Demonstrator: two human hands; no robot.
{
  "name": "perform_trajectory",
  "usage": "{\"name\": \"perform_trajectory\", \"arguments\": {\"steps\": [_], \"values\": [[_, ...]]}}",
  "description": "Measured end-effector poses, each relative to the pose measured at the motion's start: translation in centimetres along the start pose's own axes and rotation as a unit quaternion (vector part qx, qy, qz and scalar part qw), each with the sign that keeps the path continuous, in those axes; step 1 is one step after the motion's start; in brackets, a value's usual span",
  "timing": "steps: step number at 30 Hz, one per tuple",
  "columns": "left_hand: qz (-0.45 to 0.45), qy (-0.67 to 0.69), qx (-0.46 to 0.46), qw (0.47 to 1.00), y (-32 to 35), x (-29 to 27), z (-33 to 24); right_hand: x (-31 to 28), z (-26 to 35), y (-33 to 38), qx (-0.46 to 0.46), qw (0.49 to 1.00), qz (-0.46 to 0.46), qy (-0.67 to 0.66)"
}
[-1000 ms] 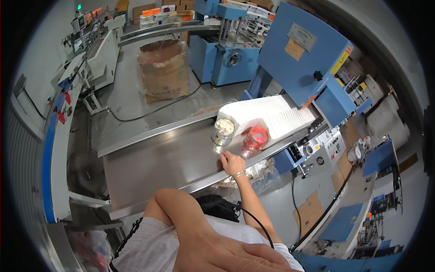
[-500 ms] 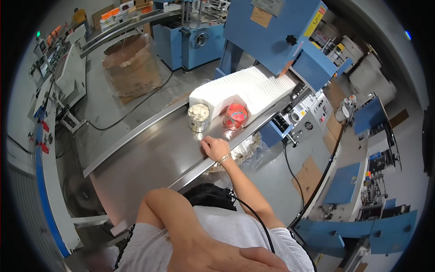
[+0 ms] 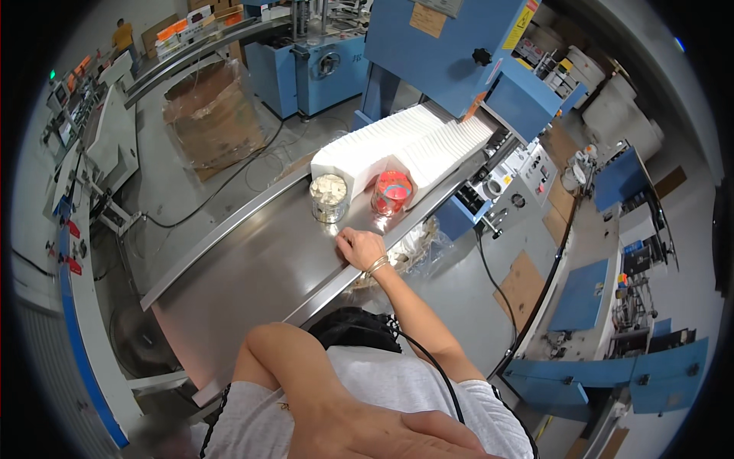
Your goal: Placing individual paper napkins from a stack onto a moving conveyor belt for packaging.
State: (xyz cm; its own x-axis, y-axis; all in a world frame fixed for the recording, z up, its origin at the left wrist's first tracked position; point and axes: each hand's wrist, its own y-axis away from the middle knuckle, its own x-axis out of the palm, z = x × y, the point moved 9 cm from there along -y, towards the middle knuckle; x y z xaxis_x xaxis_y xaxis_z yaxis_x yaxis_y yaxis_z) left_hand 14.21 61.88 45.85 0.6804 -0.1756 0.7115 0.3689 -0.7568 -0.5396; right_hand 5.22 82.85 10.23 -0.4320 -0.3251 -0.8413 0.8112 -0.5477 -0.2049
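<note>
My right hand (image 3: 362, 248) rests at the near rim of the steel table (image 3: 245, 283), fingers curled in, with nothing visible in them. Bracelets circle that wrist. Just beyond it stands a clear cylindrical container (image 3: 329, 199) with lumpy cream-coloured stuff at its top. To its right is a clear container (image 3: 393, 193) with red contents. Both stand against the front ends of two long rows of folded white sheets (image 3: 397, 145). My left hand (image 3: 382, 433) is bent back close to me at the lower edge. Its thumb lies stretched out; the other fingers are mostly cut off.
A blue machine (image 3: 436, 53) rises over the far end of the rows. A large open cardboard box (image 3: 214, 122) stands on the floor at left. Plastic-wrapped white material (image 3: 413, 249) lies below the table's right side. Another person (image 3: 124, 37) is far back left.
The whole view has shifted slightly, so the table and containers appear a little further left. Both hands keep nearly the same pose.
</note>
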Motion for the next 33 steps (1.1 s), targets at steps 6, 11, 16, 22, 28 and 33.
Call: {"name": "perform_trajectory", "arguments": {"steps": [6,11,16,22,28,33], "values": [[0.126,0.017,-0.009,0.992,0.6,-0.5,0.5,-0.1,0.0,0.0,-0.003,1.000,-0.006,-0.008],[0.121,-0.019,-0.056,0.991,0.8,-0.6,1.0,-0.2,-0.3,0.0,-0.003,1.000,-0.008,-0.004],[0.033,-0.008,0.024,0.999,1.1,-0.6,0.8,-0.5,-0.4,0.0,0.006,1.000,-0.008,-0.011],[0.276,0.015,0.054,0.959,0.9,-0.2,1.0,-1.0,0.3,-0.1,0.002,1.000,-0.008,-0.024],[0.191,0.063,0.304,0.931,2.3,1.3,2.0,-0.5,-0.4,-0.1,-0.006,1.000,-0.023,-0.019],[0.559,-0.053,-0.192,0.805,4.7,2.6,5.6,-0.7,0.3,-0.2,-0.007,1.000,-0.020,-0.022]]}}
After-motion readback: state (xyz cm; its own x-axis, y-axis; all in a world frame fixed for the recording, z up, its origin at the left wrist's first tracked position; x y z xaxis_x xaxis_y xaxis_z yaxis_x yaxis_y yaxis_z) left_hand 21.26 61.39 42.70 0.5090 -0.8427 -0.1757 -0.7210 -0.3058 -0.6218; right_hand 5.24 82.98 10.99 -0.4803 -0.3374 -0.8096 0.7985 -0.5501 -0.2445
